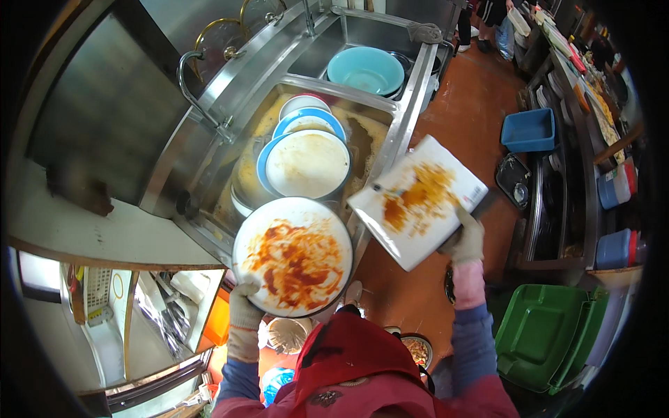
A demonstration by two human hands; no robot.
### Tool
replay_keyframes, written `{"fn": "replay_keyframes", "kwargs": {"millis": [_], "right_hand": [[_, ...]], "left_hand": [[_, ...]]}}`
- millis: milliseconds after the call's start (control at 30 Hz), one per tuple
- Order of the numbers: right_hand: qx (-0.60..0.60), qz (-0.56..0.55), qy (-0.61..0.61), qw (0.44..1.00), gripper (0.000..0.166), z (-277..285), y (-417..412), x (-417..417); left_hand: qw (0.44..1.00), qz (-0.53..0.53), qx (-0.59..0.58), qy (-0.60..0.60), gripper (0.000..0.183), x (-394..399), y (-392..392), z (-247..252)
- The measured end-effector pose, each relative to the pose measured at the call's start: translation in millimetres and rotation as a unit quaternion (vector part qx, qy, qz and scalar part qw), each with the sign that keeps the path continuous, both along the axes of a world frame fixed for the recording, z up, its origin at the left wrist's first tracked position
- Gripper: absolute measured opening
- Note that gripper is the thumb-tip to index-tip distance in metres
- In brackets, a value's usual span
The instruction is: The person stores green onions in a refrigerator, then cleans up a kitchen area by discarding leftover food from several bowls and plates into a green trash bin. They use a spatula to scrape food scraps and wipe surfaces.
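Note:
My gloved left hand (244,304) grips the lower left rim of a round white plate (272,209), which is smeared with red sauce. This plate is held over the near edge of the sink basin. In my gloved right hand (466,237) is a rectangular white plate (376,201), tilted and slightly blurred, with orange-brown sauce across its face. It hangs over the floor just right of the sink edge. Several dirty plates, among them a blue-rimmed plate (308,164), overlap in the murky, foamy water of the steel sink (400,107).
A turquoise basin (363,73) sits in the far sink compartment. A steel faucet (191,91) arches at the left. Low on the right stand a green lidded bin (541,334) and a blue tub (529,130). A bowl of food scraps (418,351) is on the floor. People stand farther off.

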State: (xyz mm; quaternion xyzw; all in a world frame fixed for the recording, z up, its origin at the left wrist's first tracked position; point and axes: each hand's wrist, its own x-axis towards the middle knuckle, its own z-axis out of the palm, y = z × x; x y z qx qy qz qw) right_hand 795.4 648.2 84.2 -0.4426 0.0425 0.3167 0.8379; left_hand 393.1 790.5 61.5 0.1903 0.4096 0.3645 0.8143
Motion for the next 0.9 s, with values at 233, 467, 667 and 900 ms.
{"fn": "replay_keyframes", "kwargs": {"millis": [233, 467, 667, 900], "right_hand": [[-0.107, 0.078, -0.055, 0.990, 0.025, -33.7, 175.5, -39.3], [-0.100, 0.126, 0.065, 0.985, 0.029, -85.4, 254.1, -75.5], [-0.146, 0.275, 0.096, 0.946, 0.026, -84.6, 257.9, -68.6], [-0.207, 0.442, -0.060, 0.871, 0.026, 7.6, 204.1, -72.1]], "left_hand": [[0.994, 0.084, -0.051, -0.042, 0.066, -46.7, 12.3, -0.1], [0.990, 0.134, -0.029, -0.038, 0.065, -44.9, 19.4, -2.1], [0.992, 0.107, 0.015, -0.061, 0.066, -26.8, 54.2, -4.8], [0.992, 0.113, 0.035, -0.032, 0.054, 5.8, 60.3, 11.2]]}}
